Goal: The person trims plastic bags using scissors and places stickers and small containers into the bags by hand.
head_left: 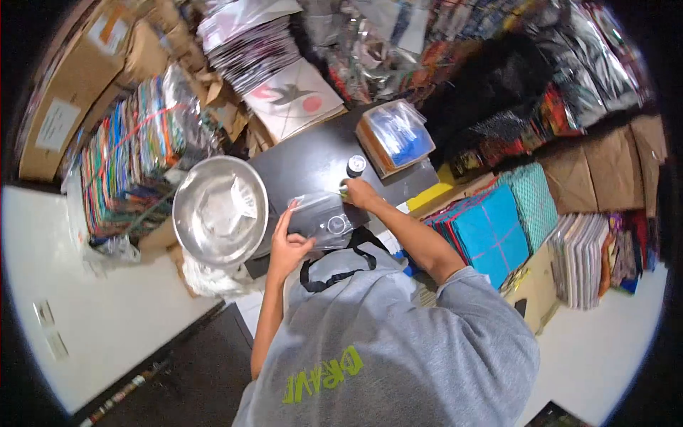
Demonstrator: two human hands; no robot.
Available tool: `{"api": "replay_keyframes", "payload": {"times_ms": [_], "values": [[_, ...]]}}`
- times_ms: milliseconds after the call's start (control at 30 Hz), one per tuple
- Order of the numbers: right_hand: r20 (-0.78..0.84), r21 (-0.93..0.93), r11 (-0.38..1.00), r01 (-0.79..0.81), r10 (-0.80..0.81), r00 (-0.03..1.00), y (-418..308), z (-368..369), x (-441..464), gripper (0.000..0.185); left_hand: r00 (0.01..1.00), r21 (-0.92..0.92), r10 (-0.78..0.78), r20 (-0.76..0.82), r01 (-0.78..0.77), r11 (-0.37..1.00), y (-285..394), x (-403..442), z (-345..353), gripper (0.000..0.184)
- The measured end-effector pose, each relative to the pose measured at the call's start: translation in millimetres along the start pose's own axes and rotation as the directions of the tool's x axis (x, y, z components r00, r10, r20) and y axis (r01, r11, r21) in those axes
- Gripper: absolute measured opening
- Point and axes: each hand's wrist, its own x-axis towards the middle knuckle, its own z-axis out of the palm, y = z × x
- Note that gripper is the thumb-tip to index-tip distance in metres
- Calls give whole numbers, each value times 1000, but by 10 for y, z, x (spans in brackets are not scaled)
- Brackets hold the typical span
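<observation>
A clear plastic bag (318, 217) with a round mark lies at the front of the dark tabletop. My left hand (288, 245) grips its left side, thumb over the plastic and fingers along the edge. At the bag's upper right corner is my right hand (361, 193), its fingers closed around something small and greenish that I cannot make out. Just beyond the right hand stands a small dark cylinder with a whitish top (356, 166). Left of my left hand sits a wide steel bowl (186, 213), with pale material inside it.
An open carton (381, 161) of blue plastic-wrapped packs stands at the table's back right. Behind the table rises a stack of printed sheets (292, 96). Tied colourful bundles (128, 142) are at left, and a turquoise bundle (491, 231) is at right.
</observation>
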Motion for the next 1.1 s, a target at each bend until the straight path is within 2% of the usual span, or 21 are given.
{"api": "replay_keyframes", "payload": {"times_ms": [33, 67, 100, 133, 200, 233, 300, 333, 367, 467, 533, 567, 600, 667, 733, 767, 833, 900, 1000, 1033, 1100], "values": [[-80, 241, 965, 105, -88, 993, -193, -148, -64, 35, 1000, 9, -25, 6, 25, 1000, 72, 11, 9, 93], [-80, 416, 907, 56, -24, 996, -447, -324, -117, 42, 1000, -4, -6, 2, 6, 1000, -16, 29, 1, 91], [-53, 694, 720, 22, 21, 998, -664, -480, -209, 45, 1000, 0, -9, 28, 9, 1000, 1, 63, 20, 91], [-16, 893, 449, -8, 50, 999, -828, -604, -313, 48, 999, 20, -22, 46, 22, 1000, 33, 79, 35, 91], [-184, 724, 631, 278, -212, 960, -957, -785, -459, 56, 996, 44, -37, 78, 33, 998, 30, 126, 79, 90], [-201, 581, 717, 385, -332, 922, -1042, -946, -599, 56, 994, 33, -21, 106, 18, 999, -13, 157, 98, 90], [-83, 458, 790, 406, -417, 905, -1099, -1128, -664, 55, 987, 42, -8, 159, 1, 999, 33, 223, 150, 90], [-59, 527, 747, 404, -442, 895, -1037, -1085, -592, 54, 986, 49, -7, 169, -1, 999, 28, 253, 166, 90], [-69, 526, 746, 407, -439, 896, -995, -1103, -590, 54, 986, 62, -26, 163, 16, 998, -10, 284, 189, 90], [-112, 595, 734, 326, -326, 939, -867, -1116, -620, 27, 986, 75, -45, 160, 33, 997, -50, 372, 253, 92], [-134, 681, 686, 256, -226, 965, -769, -1245, -646, 26, 982, 59, -105, 156, 97, 994, 129, 430, 357, 96], [-243, 676, 665, 319, -208, 948, -688, -1304, -638, 24, 986, 13, -94, 141, 93, 996, 266, 435, 425, 100], [-322, 621, 711, 330, -152, 934, -499, -1346, -578, 24, 986, 18, -98, 138, 96, 995, 268, 470, 445, 100], [-460, 494, 830, 259, -4, 888, -143, -1653, -515, 23, 995, 36, -52, 80, 49, 998, 241, 512, 470, 101], [-621, 423, 896, 132, 180, 763, 326, -1868, -385, 22, 997, 26, -58, 58, 57, 998, 229, 560, 479, 98], [-704, 403, 912, 83, 251, 665, 572, -1913, -300, 24, 998, 31, -58, 30, 57, 998, 188, 575, 470, 97], [-726, 336, 940, -64, 302, 617, 906, -2075, -210, 27, 998, 28, -62, -31, 63, 998, 209, 583, 531, 94], [-739, 283, 957, -63, 260, 621, 1079, -2108, -126, 25, 995, 2, -73, -63, 73, 997, 184, 575, 601, 93], [-715, 76, 994, -83, 112, 691, 1185, -2076, -18, 27, 989, -25, -97, -110, 95, 995, 148, 576, 717, 91], [-705, 77, 994, -76, 108, 701, 1209, -2046, -17, 27, 987, -19, -107, -120, 106, 994, 148, 562, 751, 91], [-739, -85, 996, -12, -55, 671, 1239, -2026, 40, 31, 980, 1, -120, -159, 122, 993, 159, 553, 817, 91]]}}
